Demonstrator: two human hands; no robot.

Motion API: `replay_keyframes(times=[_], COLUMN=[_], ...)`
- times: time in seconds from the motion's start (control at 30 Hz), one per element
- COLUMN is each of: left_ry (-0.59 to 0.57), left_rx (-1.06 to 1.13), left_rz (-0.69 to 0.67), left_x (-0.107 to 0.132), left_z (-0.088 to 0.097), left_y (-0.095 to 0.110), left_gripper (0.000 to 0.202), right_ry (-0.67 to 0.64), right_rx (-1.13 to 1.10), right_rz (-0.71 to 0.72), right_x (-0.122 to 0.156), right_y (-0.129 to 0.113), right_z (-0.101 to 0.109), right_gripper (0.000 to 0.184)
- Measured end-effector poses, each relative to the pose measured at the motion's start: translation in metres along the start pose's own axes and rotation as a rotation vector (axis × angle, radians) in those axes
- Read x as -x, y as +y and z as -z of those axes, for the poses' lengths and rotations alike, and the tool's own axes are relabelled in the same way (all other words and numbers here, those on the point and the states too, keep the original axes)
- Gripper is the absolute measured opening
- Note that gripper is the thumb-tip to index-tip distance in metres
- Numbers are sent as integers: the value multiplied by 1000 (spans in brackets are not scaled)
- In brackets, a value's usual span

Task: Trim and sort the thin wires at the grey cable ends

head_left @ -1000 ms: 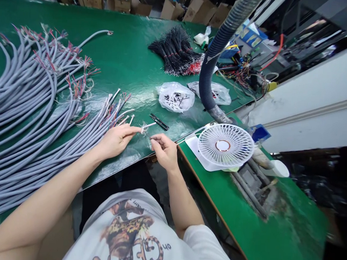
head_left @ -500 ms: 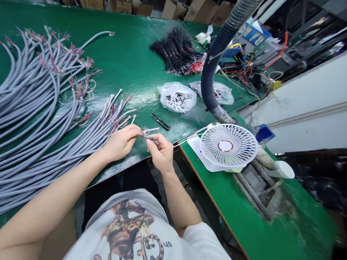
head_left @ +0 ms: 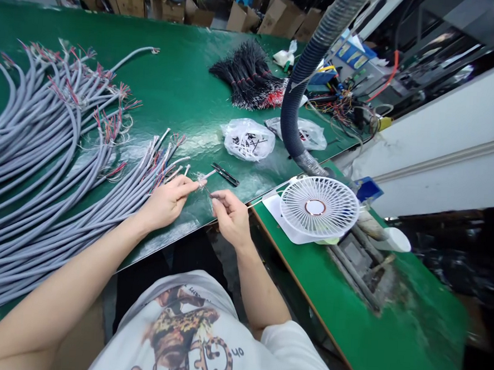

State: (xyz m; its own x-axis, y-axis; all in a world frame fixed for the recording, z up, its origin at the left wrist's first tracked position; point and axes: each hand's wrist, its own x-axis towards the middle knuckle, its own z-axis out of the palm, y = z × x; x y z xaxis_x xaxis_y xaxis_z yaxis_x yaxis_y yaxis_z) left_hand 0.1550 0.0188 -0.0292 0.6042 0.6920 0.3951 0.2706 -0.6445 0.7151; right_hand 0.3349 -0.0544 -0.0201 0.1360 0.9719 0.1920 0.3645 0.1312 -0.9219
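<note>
My left hand (head_left: 166, 202) pinches the stripped end of a grey cable (head_left: 208, 175) just above the green table's front edge (head_left: 172, 242). My right hand (head_left: 230, 215) is closed in a pinch on thin strands pulled from that cable end, a little to the right and nearer me. A large heap of grey cables (head_left: 43, 156) with frayed red and white wire ends lies to the left of my left hand. A small black cutting tool (head_left: 226, 174) rests on the table just beyond my fingers.
Two clear plastic bags of small parts (head_left: 247, 139) lie behind the tool, and a bundle of black wires (head_left: 247, 73) farther back. A dark corrugated hose (head_left: 296, 98) hangs down at right. A white fan (head_left: 318, 207) sits on the lower green bench (head_left: 347, 319).
My right hand closed in on the cable end, then drew back slightly toward me with strands pinched. My left hand stayed on the cable end.
</note>
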Motion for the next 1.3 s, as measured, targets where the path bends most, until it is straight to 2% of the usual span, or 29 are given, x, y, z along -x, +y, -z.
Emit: replay_keyframes(times=[0.43, 0.7, 0.87, 0.93, 1.07, 1.13, 1.23, 1.3], left_ry=[-40, -19, -14, -21, -15, 33, 153, 215], left_rx=[-349, -436, -358, -306, -212, -181, -110, -36], left_rz=[-68, -145, -225, -234, -225, -177, -76, -27], left_x=[4, 5, 4, 4, 2, 0, -2, -2], left_z=[-3, -5, -8, -9, -8, -6, -6, -7], left_y=[-2, -4, -9, -9, -5, 1, 12, 17], left_gripper=[45, 44, 44, 42, 36, 28, 14, 15], right_ry=[-102, -166, -190, -166, -24, 27, 31, 17], right_rx=[61, 144, 150, 28, -245, -303, -329, -362], right_rz=[-51, -16, 1, 1, -18, -39, -67, -75], right_x=[2, 0, -1, -1, -2, -3, -3, -3], right_y=[-2, -4, -4, -4, -3, -4, -8, -12], right_z=[12, 20, 20, 14, 1, -3, -7, -9], right_gripper=[16, 19, 17, 17, 14, 13, 13, 11])
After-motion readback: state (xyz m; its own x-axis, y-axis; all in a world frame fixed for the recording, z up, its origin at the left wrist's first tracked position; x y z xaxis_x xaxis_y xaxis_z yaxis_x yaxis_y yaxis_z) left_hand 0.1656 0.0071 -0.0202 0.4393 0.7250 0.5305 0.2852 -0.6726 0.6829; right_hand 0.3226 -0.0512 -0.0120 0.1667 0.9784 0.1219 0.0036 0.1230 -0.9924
